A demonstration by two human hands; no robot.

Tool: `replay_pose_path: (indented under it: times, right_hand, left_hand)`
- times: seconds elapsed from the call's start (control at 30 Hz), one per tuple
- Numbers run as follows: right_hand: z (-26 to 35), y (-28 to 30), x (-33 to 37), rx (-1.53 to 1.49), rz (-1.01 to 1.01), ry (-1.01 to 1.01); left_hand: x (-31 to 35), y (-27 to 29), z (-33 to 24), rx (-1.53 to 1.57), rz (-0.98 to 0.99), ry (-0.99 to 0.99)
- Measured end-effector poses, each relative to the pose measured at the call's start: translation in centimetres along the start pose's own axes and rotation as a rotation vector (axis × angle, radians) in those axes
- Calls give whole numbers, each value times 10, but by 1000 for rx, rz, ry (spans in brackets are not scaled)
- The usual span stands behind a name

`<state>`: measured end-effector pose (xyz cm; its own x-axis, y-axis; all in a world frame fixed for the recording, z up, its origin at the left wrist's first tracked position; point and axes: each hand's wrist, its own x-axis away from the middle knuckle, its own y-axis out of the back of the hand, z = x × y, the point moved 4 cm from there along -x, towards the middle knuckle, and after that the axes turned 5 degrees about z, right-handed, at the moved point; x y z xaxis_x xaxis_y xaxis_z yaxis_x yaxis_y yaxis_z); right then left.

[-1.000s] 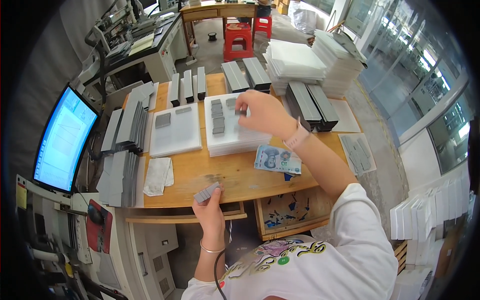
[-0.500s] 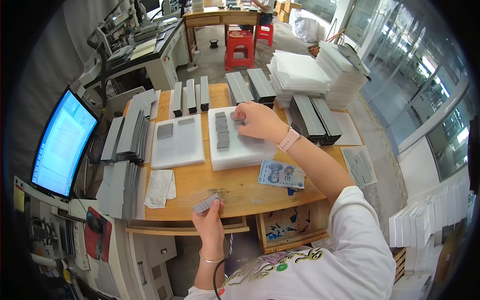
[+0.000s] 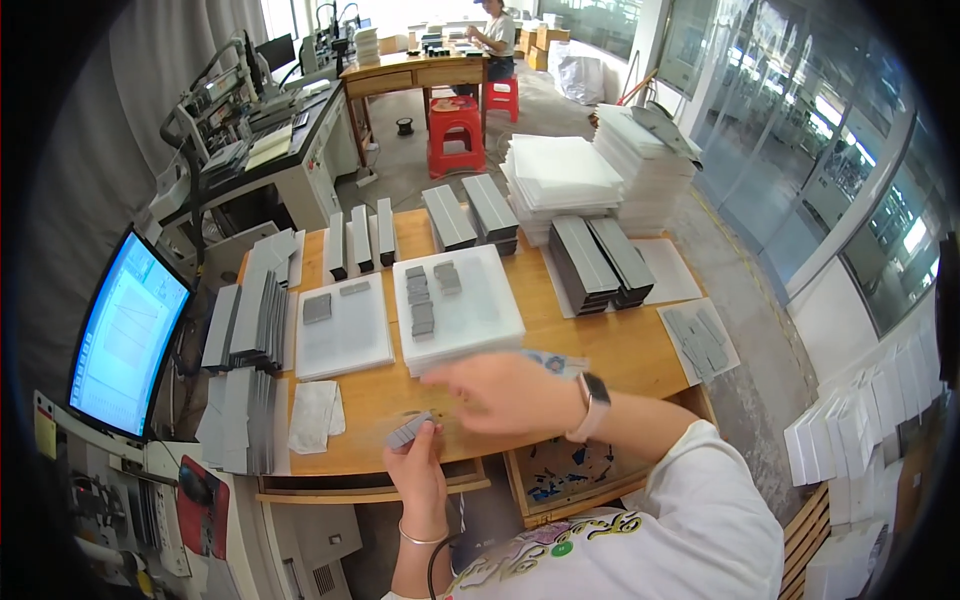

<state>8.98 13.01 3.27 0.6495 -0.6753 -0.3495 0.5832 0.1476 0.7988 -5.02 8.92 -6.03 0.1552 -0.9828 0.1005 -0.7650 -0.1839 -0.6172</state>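
My left hand (image 3: 420, 462) is closed around a short grey scored strip (image 3: 406, 430) at the table's front edge, thumb on top. Just right of it my right hand (image 3: 515, 392) hangs over the table, smeared by motion, so I cannot tell whether its fingers hold anything. Beyond it stands a stack of translucent white sheets (image 3: 485, 315). On top lie a column of small grey pieces (image 3: 421, 300) and a shorter group (image 3: 447, 278) beside it. A second white stack (image 3: 345, 340) to the left bears two more grey groups. My right hand partly hides a blue banknote (image 3: 568, 364).
Long grey bars (image 3: 585, 265) stand in bundles along the table's back and right. Grey plates (image 3: 258, 320) are piled at left, near a white cloth (image 3: 316, 415) and a monitor (image 3: 130, 320). An open drawer (image 3: 560, 470) with blue scraps juts out below. A person sits far back.
My right hand has come off the right white stack, back toward my left hand. The short grey group stays on the stack. My left hand still holds the strip; the view has tilted up.
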Motion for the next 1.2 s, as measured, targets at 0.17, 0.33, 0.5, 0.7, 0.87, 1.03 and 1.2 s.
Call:
replay_pose_path:
  times: [0.17,0.33,0.5,0.7,0.87,1.03,1.2]
  right_hand:
    - [19,-22,21,156,-59,50]
    - [24,-17,32,171,-172,52]
    - [22,-12,44,-17,-185,-21]
    - [11,-35,67,-880,-114,-351]
    - [17,-48,80,-1257,-37,-370]
    - [12,-40,90,-1212,-36,-376]
    - [15,-38,97,-1249,-38,-369]
  left_hand:
    - [2,-4,15,-11,131,-7]
    - [15,-22,12,82,104,86]
    - [24,-22,10,16,152,3]
    - [45,-39,-12,-207,270,-376]
    - [46,-39,-9,-451,354,-356]
    - [49,-50,-11,-499,432,-258]
    - [52,-52,-7,-511,492,-210]
